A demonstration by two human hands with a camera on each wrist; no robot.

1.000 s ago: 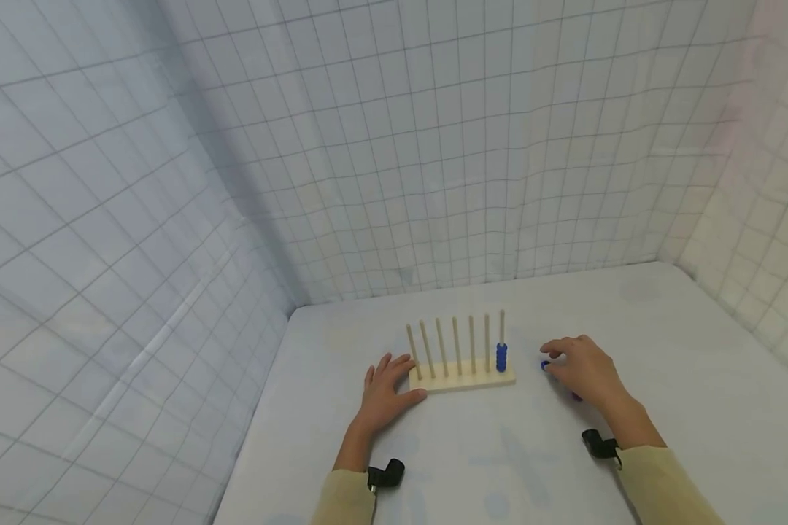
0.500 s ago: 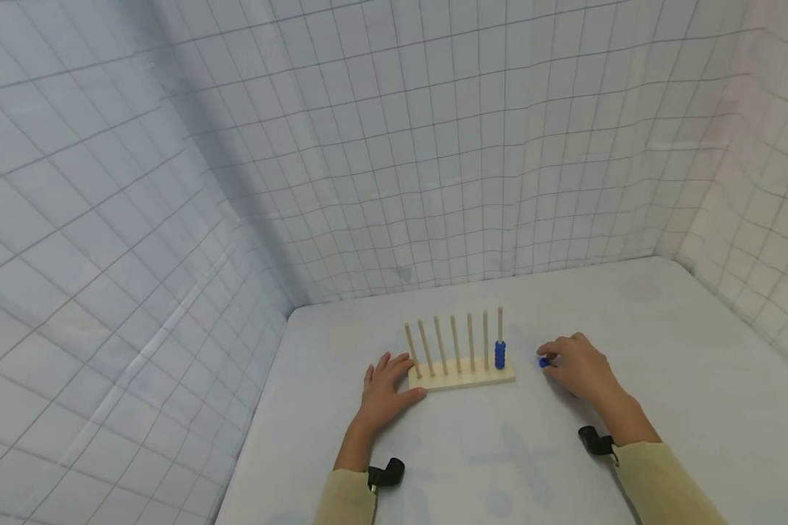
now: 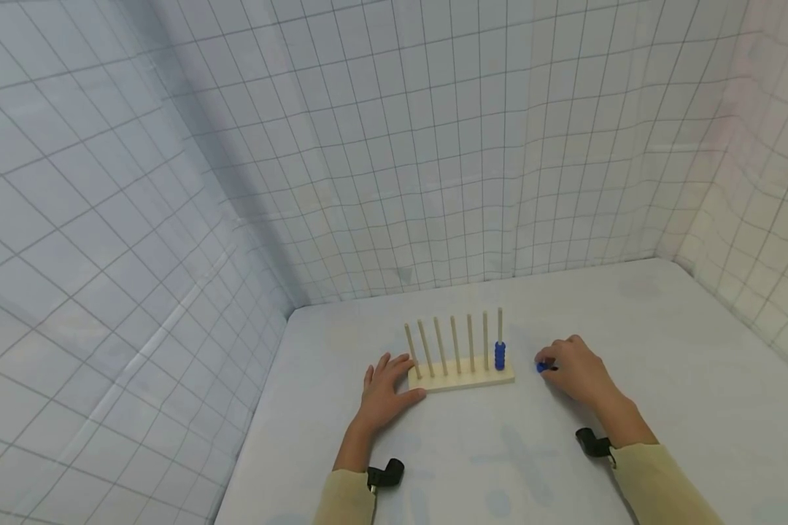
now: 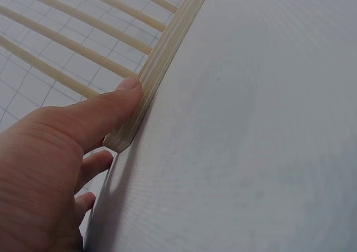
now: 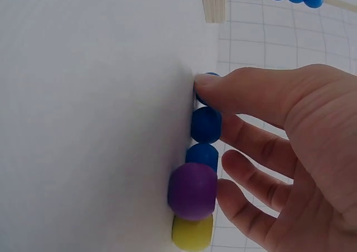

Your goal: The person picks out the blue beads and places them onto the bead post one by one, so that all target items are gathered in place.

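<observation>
A wooden abacus (image 3: 462, 380) with several upright rods stands on the table. Dark blue beads (image 3: 500, 356) are stacked on its rightmost rod. At its left end, my left hand (image 3: 382, 397) holds the base, thumb (image 4: 120, 98) against the front edge and other fingers behind. To the right of the abacus, my right hand (image 3: 581, 375) pinches a blue bead (image 5: 199, 97), mostly covered by the thumb. Close beside that hand on the tabletop are two blue beads (image 5: 206, 125), a purple bead (image 5: 193, 191) and a yellow bead (image 5: 192, 233).
The white tabletop (image 3: 460, 452) carries the abacus and loose beads. Grid-patterned white sheets (image 3: 420, 182) rise behind it and at both sides. Each wrist wears a black camera mount, the left one (image 3: 386, 474) and the right one (image 3: 593, 442).
My right fingers have closed in on the blue bead, and the hand has shifted slightly left. My left hand stays at the abacus base. The head view has tilted slightly.
</observation>
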